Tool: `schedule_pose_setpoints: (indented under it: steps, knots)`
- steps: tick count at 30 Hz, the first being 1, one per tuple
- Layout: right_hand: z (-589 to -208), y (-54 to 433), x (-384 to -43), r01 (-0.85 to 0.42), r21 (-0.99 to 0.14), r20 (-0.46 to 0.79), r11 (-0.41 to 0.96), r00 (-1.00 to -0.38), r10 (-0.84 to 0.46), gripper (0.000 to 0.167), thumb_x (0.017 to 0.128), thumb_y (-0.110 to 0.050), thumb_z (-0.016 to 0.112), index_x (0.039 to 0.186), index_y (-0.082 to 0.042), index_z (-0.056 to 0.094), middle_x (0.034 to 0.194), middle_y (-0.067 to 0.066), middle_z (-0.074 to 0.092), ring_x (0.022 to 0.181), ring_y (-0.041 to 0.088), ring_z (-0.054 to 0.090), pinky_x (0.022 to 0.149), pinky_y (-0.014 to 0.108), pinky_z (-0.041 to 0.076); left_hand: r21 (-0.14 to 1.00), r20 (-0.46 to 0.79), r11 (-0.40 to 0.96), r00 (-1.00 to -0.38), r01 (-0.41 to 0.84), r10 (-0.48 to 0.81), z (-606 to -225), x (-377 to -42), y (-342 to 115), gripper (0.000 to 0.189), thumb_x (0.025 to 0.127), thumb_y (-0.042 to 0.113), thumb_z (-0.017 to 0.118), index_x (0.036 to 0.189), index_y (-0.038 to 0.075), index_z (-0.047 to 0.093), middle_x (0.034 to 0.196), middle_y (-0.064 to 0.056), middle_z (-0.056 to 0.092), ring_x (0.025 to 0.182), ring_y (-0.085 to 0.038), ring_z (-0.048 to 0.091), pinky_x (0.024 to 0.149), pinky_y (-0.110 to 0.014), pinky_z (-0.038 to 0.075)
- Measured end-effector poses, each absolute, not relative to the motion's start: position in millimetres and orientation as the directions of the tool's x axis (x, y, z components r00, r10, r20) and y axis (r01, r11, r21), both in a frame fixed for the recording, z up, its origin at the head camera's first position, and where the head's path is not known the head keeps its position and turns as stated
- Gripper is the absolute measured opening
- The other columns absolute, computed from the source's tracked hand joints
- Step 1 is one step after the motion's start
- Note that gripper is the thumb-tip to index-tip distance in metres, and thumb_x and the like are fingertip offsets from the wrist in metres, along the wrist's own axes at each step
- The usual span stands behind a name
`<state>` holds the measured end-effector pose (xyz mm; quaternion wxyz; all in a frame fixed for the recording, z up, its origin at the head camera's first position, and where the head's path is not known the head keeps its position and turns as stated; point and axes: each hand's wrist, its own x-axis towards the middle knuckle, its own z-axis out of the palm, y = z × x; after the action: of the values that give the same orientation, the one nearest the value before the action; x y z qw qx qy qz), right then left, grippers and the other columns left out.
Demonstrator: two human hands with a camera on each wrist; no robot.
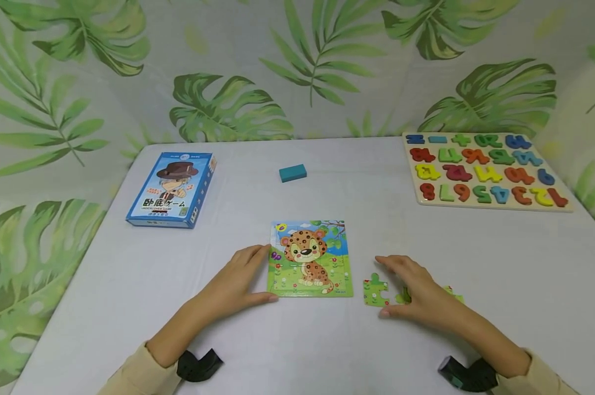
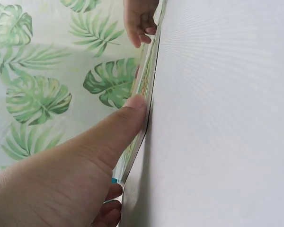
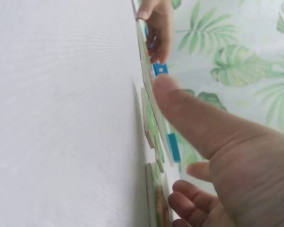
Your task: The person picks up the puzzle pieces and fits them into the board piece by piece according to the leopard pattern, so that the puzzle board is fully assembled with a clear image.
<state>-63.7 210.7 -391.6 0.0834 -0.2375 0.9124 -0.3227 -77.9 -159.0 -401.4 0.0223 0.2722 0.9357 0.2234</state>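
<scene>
A square puzzle board with a leopard cub on grass lies flat on the white table. My left hand rests at its left side, thumb at the near left corner and fingers along the left edge. The left wrist view shows that thumb against the board's edge. My right hand hovers over loose green puzzle pieces, thumb and forefinger spread apart with nothing between them. One piece shows whole left of the fingertips; others are partly hidden under the hand. The right wrist view shows the puzzle pieces lying flat below the thumb.
A blue card-game box lies at the back left. Behind the board is a small teal block. A wooden board of coloured numbers lies at the back right, by a leaf-patterned cloth backdrop.
</scene>
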Motion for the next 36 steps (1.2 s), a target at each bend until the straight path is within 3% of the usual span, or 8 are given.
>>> schedule_pose_setpoints:
  steps: [3,8,13,22,29,36]
  knots:
    - [-396,212,-64,-0.392,-0.614,0.009,0.685,-0.872,-0.490,0.081,0.067,-0.046,0.074,0.133,-0.010,0.042,0.124,0.008,0.040,0.112,0.028,0.037,0.088,0.052,0.033,0.429,0.091,0.740,-0.840,0.517,0.534,-402,-80,-160,0.089,0.073,0.056,0.065,0.139,0.005,0.032,0.133,-0.010,0.037,0.123,-0.022,0.031,0.099,-0.037,0.030]
    - [-400,211,-65,-0.445,-0.578,0.061,0.684,-0.860,-0.507,0.065,0.071,-0.044,0.071,0.124,-0.011,0.053,0.115,0.003,0.044,0.103,0.023,0.039,0.085,0.045,0.031,0.442,0.094,0.721,-0.827,0.534,0.554,-402,-80,-161,0.085,0.074,0.054,0.065,0.137,0.005,0.036,0.134,-0.008,0.036,0.124,-0.021,0.030,0.100,-0.037,0.029]
    - [-400,210,-64,-0.457,-0.564,0.080,0.688,-0.859,-0.505,0.056,0.071,-0.039,0.074,0.117,-0.013,0.057,0.111,0.000,0.048,0.103,0.024,0.041,0.086,0.045,0.029,0.438,0.100,0.713,-0.818,0.548,0.567,-402,-80,-162,0.083,0.075,0.054,0.064,0.137,0.005,0.037,0.134,-0.007,0.036,0.124,-0.020,0.030,0.100,-0.036,0.030]
    - [-382,198,-66,-0.490,-0.537,0.102,0.687,-0.846,-0.524,0.055,0.070,-0.031,0.077,0.115,-0.013,0.053,0.098,-0.011,0.051,0.093,0.011,0.046,0.082,0.041,0.037,0.418,0.084,0.722,-0.815,0.551,0.574,-400,-79,-163,0.074,0.081,0.049,0.059,0.137,0.005,0.036,0.136,-0.007,0.035,0.125,-0.018,0.029,0.101,-0.035,0.028]
    - [-364,166,-71,-0.572,-0.585,0.204,0.575,-0.790,-0.578,0.057,0.071,-0.023,0.076,0.120,-0.007,0.053,0.103,-0.007,0.053,0.096,0.012,0.046,0.079,0.038,0.042,0.434,0.080,0.717,-0.816,0.545,0.572,-399,-78,-163,0.072,0.082,0.044,0.061,0.137,0.006,0.037,0.136,-0.007,0.035,0.125,-0.019,0.029,0.100,-0.036,0.029]
    - [-366,123,-77,-0.617,-0.593,0.258,0.517,-0.754,-0.604,0.059,0.073,-0.028,0.074,0.123,-0.005,0.054,0.106,-0.002,0.052,0.098,0.013,0.044,0.079,0.032,0.041,0.451,0.088,0.707,-0.815,0.546,0.573,-402,-79,-164,0.072,0.082,0.045,0.060,0.138,0.007,0.036,0.138,-0.006,0.034,0.126,-0.020,0.028,0.100,-0.038,0.029]
